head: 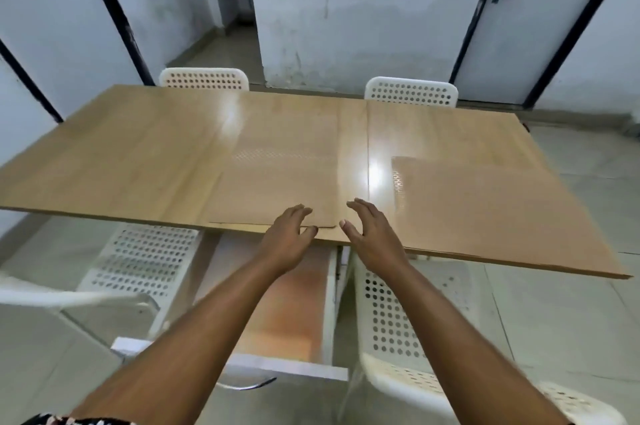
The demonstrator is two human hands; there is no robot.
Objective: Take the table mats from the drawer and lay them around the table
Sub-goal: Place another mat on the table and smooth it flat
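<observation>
Pale-walled room, tiled floor, dark-framed doors at left and right; a wide tan wooden surface [138, 154] fills the middle of the view, glare patches on it; two white perforated chairs [204, 79] at the far edge, two more at the near side, one near left [138, 262] and one near right [398, 331]; two tan table mats lie flat on the surface, nearly the same colour as the wood; the middle mat [277, 189] sits at the near edge, its near rim just past the surface edge; the right mat [485, 210] lies to the right of it, apart from it, also reaching the near edge; below the near edge a white drawer [287, 310] is pulled out toward the camera, orange-brown inside, contents too blurred to tell; left hand [287, 237] spread, fingers loosely curled, fingertips touching the near right corner of the middle mat, pinching nothing; right hand [372, 234] spread, palm turned inward, over the strip of bare wood between the two mats, whether it touches the surface cannot tell; both bare forearms reach in from the near side.
</observation>
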